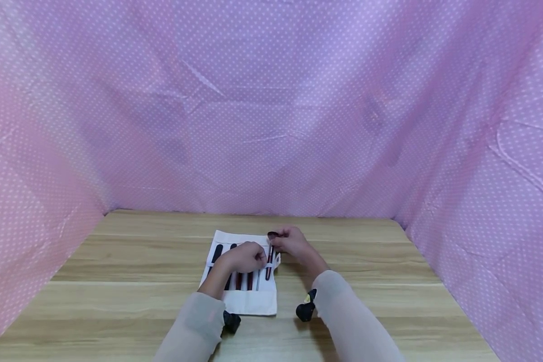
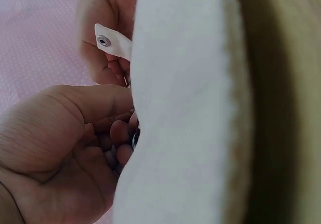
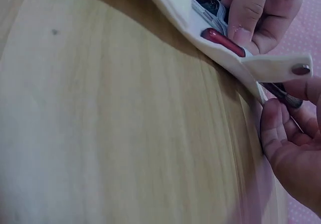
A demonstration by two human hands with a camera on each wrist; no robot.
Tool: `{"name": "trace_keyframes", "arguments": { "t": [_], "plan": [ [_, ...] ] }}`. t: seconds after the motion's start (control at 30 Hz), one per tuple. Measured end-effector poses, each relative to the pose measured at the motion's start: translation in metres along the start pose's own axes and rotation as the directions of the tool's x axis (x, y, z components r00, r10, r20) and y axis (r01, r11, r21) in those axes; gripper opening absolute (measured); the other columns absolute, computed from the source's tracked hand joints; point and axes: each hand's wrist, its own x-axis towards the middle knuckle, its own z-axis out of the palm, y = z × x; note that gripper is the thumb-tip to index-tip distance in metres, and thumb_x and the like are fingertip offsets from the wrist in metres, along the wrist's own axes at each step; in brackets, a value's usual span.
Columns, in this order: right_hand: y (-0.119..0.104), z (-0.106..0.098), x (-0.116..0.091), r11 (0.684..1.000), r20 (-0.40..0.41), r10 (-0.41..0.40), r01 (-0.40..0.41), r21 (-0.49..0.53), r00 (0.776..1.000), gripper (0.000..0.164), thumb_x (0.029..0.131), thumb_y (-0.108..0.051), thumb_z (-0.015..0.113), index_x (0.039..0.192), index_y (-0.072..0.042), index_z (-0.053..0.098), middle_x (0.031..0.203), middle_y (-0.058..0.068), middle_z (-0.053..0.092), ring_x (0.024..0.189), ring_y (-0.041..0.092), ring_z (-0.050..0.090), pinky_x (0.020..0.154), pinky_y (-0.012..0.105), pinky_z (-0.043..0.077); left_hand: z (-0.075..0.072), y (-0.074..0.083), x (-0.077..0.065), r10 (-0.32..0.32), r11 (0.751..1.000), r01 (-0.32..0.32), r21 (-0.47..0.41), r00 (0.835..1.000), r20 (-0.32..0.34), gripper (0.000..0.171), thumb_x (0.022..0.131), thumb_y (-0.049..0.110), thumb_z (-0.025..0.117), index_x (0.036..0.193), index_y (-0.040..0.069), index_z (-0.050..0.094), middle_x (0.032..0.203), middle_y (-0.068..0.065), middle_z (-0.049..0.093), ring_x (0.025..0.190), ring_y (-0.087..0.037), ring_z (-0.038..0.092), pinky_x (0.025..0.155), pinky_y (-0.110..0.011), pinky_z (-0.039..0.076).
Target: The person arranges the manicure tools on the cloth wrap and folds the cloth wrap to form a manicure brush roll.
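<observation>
Head: pinching brush (image 1: 270, 257) in right hand (image 1: 293, 243), at right side of cloth roll (image 1: 251, 303), inward from far edge of worktop (image 1: 366, 261). Left wrist: curling left hand (image 2: 55, 138); cannot tell what's held. Right wrist: probably settling brush under loop (image 3: 246, 52); next, calls for keeping snap tab (image 3: 276, 68) clear.

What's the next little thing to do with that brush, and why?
Maybe the right hand should slide the brush down into the pocket. It holds near the bristles, and the handle passes under the band, but its tip stops short of the pocket, while the other red handles reach it.
</observation>
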Motion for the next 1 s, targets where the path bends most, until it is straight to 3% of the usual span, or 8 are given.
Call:
{"name": "trace_keyframes", "arguments": {
  "t": [0.43,0.67,0.87,1.0],
  "plan": [
    [-0.004,-0.009,-0.009,0.98,0.186,-0.03,0.066,-0.186,0.982,0.011,0.092,0.004,0.07,0.102,0.009,0.07,0.089,0.007,0.07,0.076,0.01,0.06,0.065,0.023,0.047,0.0,-0.003,0.0,0.012,1.0,-0.012,-0.015,1.0,-0.008,0.018,0.096,0.002,0.061,0.084,0.013,0.07,0.079,0.005,0.061,0.065,-0.01,0.052,0.063,-0.028,0.044],
    [0.0,-0.014,-0.011,0.985,0.256,-0.008,0.052,-0.166,0.967,0.012,0.093,0.007,0.067,0.103,0.01,0.071,0.086,0.007,0.071,0.073,0.01,0.061,0.063,0.022,0.048,0.0,0.0,0.0,0.018,1.0,-0.018,-0.009,1.0,-0.003,0.02,0.095,-0.001,0.059,0.085,0.012,0.07,0.081,0.005,0.062,0.07,-0.012,0.053,0.067,-0.03,0.045],
    [0.004,-0.017,-0.009,0.97,0.273,-0.023,0.088,-0.227,0.962,0.01,0.092,0.005,0.069,0.1,0.007,0.074,0.086,0.006,0.073,0.073,0.01,0.06,0.063,0.023,0.046,0.002,0.002,0.0,0.025,1.0,-0.025,-0.016,1.0,0.005,0.017,0.095,0.0,0.06,0.085,0.011,0.069,0.081,0.004,0.061,0.069,-0.011,0.052,0.067,-0.029,0.044],
    [0.004,-0.018,-0.007,0.965,0.274,0.0,0.071,-0.251,0.962,0.01,0.092,0.002,0.071,0.101,0.002,0.076,0.089,0.006,0.074,0.076,0.011,0.061,0.066,0.024,0.048,0.002,0.002,-0.001,-0.007,1.0,0.007,-0.019,1.0,0.002,0.017,0.096,0.001,0.062,0.085,0.012,0.07,0.081,0.004,0.062,0.069,-0.011,0.052,0.067,-0.029,0.044]
  ]
}}
